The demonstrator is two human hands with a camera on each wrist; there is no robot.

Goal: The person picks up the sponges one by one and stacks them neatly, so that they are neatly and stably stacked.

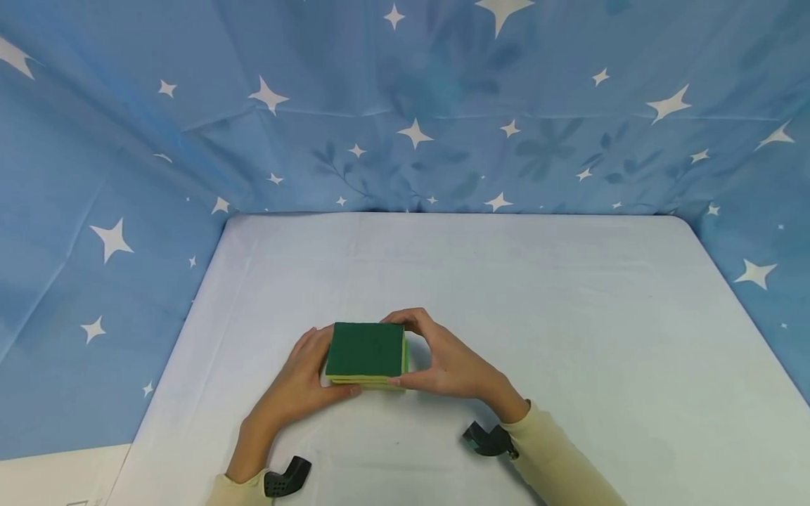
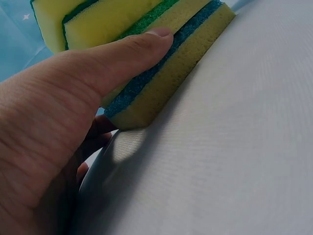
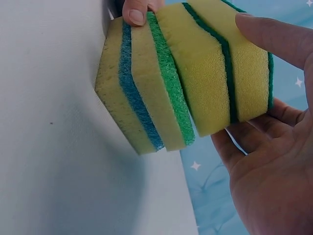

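Several kitchen sponges stand in one stack in front of me, a dark green scouring pad (image 1: pixel 365 349) showing on top. At the bottom is a yellow sponge with a blue layer (image 3: pixel 139 105); above it lies one with a bright green layer (image 3: pixel 171 85). Two yellow sponges with dark green pads (image 3: pixel 252 73) make up the upper part. My left hand (image 1: pixel 300 390) grips the lower sponges from the left, thumb along their near side. From the right, my right hand (image 1: pixel 452 362) holds the upper sponges, thumb on the near side and fingers at the far side.
The stack stands on a white-covered table (image 1: pixel 569 316). A blue curtain with white stars (image 1: pixel 405 169) hangs behind the table and along both sides. A black wrist device (image 1: pixel 287 478) is worn at the left cuff, another black device (image 1: pixel 490 440) at the right.
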